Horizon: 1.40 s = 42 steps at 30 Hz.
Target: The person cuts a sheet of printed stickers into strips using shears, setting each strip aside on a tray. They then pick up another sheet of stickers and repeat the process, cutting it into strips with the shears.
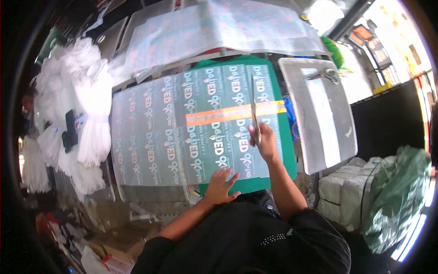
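Observation:
A wide translucent plastic sheet (150,137) with repeated white, red and dark print lies across the worktop, its right part over a green mat (285,150). An orange and yellow strip (214,117) crosses the print. My right hand (264,141) grips a pair of scissors (254,102), the long blades pointing away from me over the right part of the sheet. Near the sheet's front edge my left hand (221,186) rests with fingers spread, palm down, holding nothing.
A second pair of scissors (326,76) lies on a grey board (319,118) at right. Bunched white plastic (91,96) hangs at left. More printed film (214,29) covers the back. Wrapped white bundles (344,192) and green plastic (397,205) sit at lower right.

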Motion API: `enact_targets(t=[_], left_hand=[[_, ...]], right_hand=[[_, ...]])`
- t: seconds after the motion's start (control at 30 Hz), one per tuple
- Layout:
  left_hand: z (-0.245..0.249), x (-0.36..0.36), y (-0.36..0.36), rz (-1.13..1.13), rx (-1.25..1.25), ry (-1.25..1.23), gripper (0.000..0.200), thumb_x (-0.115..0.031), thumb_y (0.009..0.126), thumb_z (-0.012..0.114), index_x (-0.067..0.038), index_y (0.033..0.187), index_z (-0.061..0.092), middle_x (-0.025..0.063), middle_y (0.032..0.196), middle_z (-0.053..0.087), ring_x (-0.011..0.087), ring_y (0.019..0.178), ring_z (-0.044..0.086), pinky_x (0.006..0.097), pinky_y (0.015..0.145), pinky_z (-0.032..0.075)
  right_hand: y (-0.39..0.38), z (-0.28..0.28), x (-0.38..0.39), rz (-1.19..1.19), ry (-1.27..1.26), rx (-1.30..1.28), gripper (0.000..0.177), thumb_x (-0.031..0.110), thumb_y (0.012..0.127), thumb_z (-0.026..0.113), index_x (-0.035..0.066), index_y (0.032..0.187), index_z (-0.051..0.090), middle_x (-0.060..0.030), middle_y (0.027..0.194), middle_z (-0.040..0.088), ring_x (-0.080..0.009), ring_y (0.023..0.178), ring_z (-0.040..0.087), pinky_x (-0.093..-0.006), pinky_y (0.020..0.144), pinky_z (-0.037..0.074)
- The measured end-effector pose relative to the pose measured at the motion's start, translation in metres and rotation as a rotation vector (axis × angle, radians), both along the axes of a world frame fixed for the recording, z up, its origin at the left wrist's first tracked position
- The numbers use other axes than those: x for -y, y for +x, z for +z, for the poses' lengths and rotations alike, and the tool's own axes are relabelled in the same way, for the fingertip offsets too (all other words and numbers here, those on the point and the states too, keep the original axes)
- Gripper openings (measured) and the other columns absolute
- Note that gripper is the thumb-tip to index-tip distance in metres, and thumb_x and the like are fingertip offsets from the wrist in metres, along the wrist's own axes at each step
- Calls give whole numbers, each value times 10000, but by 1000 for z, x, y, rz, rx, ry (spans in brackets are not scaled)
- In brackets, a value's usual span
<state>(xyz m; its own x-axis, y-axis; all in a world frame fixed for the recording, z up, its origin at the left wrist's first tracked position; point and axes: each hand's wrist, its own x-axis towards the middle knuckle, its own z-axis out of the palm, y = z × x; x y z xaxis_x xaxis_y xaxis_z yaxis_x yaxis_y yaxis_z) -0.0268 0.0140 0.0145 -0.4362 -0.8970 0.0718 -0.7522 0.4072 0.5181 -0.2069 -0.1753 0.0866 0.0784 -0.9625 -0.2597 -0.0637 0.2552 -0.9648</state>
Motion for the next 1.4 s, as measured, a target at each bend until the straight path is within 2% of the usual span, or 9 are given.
enact_targets(t=[0.13, 0.23, 0.33, 0.47, 0.63, 0.83, 0.97, 1.2, 1.4], left_hand=[[19, 47, -24, 1, 62, -90, 780, -533, 882, 584, -125, 1503, 349, 170, 1515, 353, 373, 1383, 363, 554, 1134, 266], [-15, 64, -31, -30, 130, -118, 676, -462, 921, 581, -128, 1477, 390, 168, 1542, 339, 351, 1406, 349, 536, 1134, 261], [-25, 69, -38, 161, -121, -95, 430, -332, 970, 555, -86, 1322, 564, 132, 1374, 550, 321, 1332, 454, 527, 1119, 283], [-4, 74, -50, 381, -454, -19, 446, -288, 990, 541, -24, 1348, 516, 174, 1349, 556, 353, 1302, 480, 524, 1099, 325], [16, 85, -81, 200, -600, -153, 468, -240, 981, 559, -37, 1396, 480, 201, 1416, 489, 383, 1328, 444, 448, 1103, 353], [4, 80, -113, -111, -97, -130, 539, -300, 937, 617, -120, 1422, 464, 198, 1461, 439, 439, 1352, 393, 536, 1105, 338], [9, 73, -124, -120, 206, -23, 738, -582, 901, 540, -122, 1466, 416, 183, 1566, 277, 394, 1457, 218, 552, 1175, 190], [-8, 69, -129, -54, 180, -83, 755, -575, 908, 527, -122, 1491, 368, 198, 1580, 234, 404, 1471, 173, 574, 1178, 153], [-18, 29, -60, 702, 43, -237, 732, -538, 939, 502, -102, 1502, 335, 225, 1572, 239, 442, 1455, 192, 600, 1151, 184]], right_hand=[[-82, -14, -72, -196, 36, -64, 402, 360, 879, 745, -4, 863, 574, -26, 628, 567, -113, 527, 549, -269, 483, 436], [-122, 11, -117, -381, 64, -233, 310, 276, 913, 706, 44, 806, 532, -19, 624, 528, -111, 522, 533, -253, 492, 428], [-146, 16, -150, -561, 16, -69, 318, 301, 904, 722, 47, 826, 547, -2, 634, 536, -90, 526, 524, -243, 484, 420], [-160, 7, -179, -666, 5, 16, 340, 326, 891, 740, 55, 821, 547, 11, 638, 549, -72, 511, 512, -226, 478, 408], [-157, 21, -187, -605, 23, 10, 319, 303, 914, 707, 64, 810, 523, -3, 643, 521, -83, 514, 497, -242, 482, 408], [-176, 35, -184, -499, 34, -111, 316, 293, 908, 708, 56, 805, 525, -5, 626, 522, -93, 511, 508, -249, 477, 410], [-212, 31, -176, -434, 42, -72, 318, 293, 909, 709, 50, 809, 528, -13, 646, 537, -93, 518, 520, -246, 484, 429], [-260, 20, -160, -323, 31, -29, 325, 300, 920, 692, 46, 815, 518, -8, 623, 516, -91, 506, 480, -256, 472, 392], [-280, -3, -150, -192, 34, -41, 341, 295, 901, 723, 36, 813, 519, -7, 608, 522, -87, 506, 494, -256, 467, 393]])
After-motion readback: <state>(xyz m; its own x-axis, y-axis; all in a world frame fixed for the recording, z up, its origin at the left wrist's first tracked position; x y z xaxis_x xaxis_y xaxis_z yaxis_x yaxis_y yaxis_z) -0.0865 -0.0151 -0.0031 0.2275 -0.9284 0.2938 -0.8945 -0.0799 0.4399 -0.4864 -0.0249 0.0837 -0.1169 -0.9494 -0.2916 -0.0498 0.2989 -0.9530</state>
